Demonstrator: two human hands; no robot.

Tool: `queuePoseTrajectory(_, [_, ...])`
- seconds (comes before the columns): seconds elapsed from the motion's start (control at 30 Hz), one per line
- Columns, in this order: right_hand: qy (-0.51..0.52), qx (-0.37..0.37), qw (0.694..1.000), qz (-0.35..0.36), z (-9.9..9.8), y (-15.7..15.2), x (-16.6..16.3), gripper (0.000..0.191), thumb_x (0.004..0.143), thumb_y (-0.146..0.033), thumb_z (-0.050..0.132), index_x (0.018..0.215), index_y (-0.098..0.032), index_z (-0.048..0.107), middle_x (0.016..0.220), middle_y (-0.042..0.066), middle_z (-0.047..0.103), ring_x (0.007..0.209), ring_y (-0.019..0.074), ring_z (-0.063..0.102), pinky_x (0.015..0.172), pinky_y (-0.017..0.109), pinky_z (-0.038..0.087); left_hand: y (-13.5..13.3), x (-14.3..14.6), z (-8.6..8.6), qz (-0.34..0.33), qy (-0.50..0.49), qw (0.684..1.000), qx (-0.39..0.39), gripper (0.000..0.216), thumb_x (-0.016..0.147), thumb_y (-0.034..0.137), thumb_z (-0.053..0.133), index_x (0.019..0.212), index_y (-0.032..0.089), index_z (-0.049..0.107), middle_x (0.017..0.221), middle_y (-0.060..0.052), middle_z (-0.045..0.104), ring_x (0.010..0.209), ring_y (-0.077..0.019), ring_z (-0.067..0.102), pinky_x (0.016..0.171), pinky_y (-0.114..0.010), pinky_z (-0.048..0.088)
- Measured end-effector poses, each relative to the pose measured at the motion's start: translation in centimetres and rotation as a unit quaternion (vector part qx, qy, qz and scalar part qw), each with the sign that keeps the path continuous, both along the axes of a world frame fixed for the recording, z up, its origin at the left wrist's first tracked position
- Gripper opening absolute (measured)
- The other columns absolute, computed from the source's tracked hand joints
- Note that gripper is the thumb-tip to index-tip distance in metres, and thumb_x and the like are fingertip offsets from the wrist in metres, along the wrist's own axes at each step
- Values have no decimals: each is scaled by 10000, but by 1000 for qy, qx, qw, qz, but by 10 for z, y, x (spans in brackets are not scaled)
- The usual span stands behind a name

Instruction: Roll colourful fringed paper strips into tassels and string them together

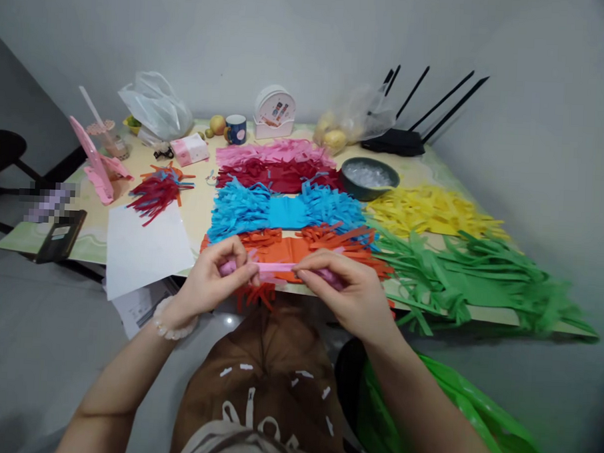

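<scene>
A lilac strip of fringed tissue paper (274, 268) stretches between my two hands, bunched at both ends and flat in the middle. My left hand (223, 274) pinches its left end, and my right hand (337, 281) grips the right end. Just below the strip lies orange fringed paper (281, 247), some of it hanging over the table's front edge. Behind that are blue fringed paper (287, 212), dark red fringed paper (284, 175) and pink fringed paper (280, 152). Green fringed paper (494, 288) and yellow fringed paper (433, 209) spread out on the right.
A dark green bowl (370, 179) stands behind the yellow fringe. A black router (393, 142) sits at the back right. To the left are a white sheet (148, 253), a red tassel bundle (158, 190), a pink stand (97, 167) and a mug (235, 129).
</scene>
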State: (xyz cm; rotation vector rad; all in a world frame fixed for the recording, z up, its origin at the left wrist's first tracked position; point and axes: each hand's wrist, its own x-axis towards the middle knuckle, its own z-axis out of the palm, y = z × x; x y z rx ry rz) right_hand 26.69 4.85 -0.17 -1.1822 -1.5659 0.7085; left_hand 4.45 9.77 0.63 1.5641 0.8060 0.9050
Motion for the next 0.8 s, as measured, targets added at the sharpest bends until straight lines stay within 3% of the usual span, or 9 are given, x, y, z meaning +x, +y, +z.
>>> queuePoseTrajectory(0.13, [-115, 29, 991, -58, 0, -3, -2, 175, 894, -220, 622, 1035, -217, 725, 997, 68, 763, 877, 201, 703, 792, 305, 541, 2, 0, -1, 3, 104, 987, 122, 132, 907, 263, 656, 995, 178, 606, 833, -36, 739, 740, -146, 691, 697, -231, 490])
queuePoseTrajectory(0.2, [-132, 24, 989, -55, 0, -3, -2, 115, 893, -215, 618, 943, -210, 722, 917, 56, 756, 831, 189, 694, 763, 290, 530, 4, -1, -2, -2, 155, 972, 174, 134, 919, 237, 631, 1039, 180, 657, 916, -48, 750, 818, -154, 700, 754, -234, 494])
queuePoseTrajectory(0.27, [-108, -10, 993, -42, 0, -2, -1, 73, 877, -225, 633, 848, -200, 695, 840, 39, 742, 768, 172, 684, 709, 268, 518, 5, -2, -1, -4, 180, 964, 193, 94, 921, 235, 622, 949, 173, 687, 879, -40, 743, 789, -147, 686, 729, -228, 493])
queuePoseTrajectory(0.33, [-51, -65, 996, -17, 1, -1, 0, 79, 860, -265, 657, 832, -193, 673, 806, 33, 743, 719, 163, 686, 652, 250, 514, 4, -2, 0, -12, 171, 971, 167, 112, 915, 255, 629, 875, 162, 677, 802, -30, 724, 715, -135, 669, 673, -221, 496])
queuePoseTrajectory(0.4, [13, -112, 994, 14, 1, -1, 0, 117, 855, -303, 668, 862, -187, 683, 791, 35, 757, 692, 162, 704, 623, 241, 527, 3, -2, 1, -32, 123, 988, 90, 145, 914, 287, 632, 856, 154, 646, 787, -36, 726, 691, -140, 679, 636, -221, 516])
queuePoseTrajectory(0.53, [83, -126, 988, 39, -3, -1, 0, 157, 834, -287, 694, 929, -193, 776, 806, 45, 784, 701, 172, 736, 657, 260, 580, 2, -1, 0, -41, 21, 997, -62, 158, 893, 285, 668, 924, 130, 675, 787, -60, 754, 650, -139, 698, 613, -221, 553])
queuePoseTrajectory(0.8, [186, -122, 970, 98, -20, 5, 7, 133, 821, -270, 722, 897, -220, 819, 802, 59, 780, 670, 160, 719, 590, 242, 574, 5, 0, -13, -82, -94, 982, -145, 170, 852, 199, 709, 989, 185, 808, 812, -62, 780, 612, -88, 654, 617, -179, 532])
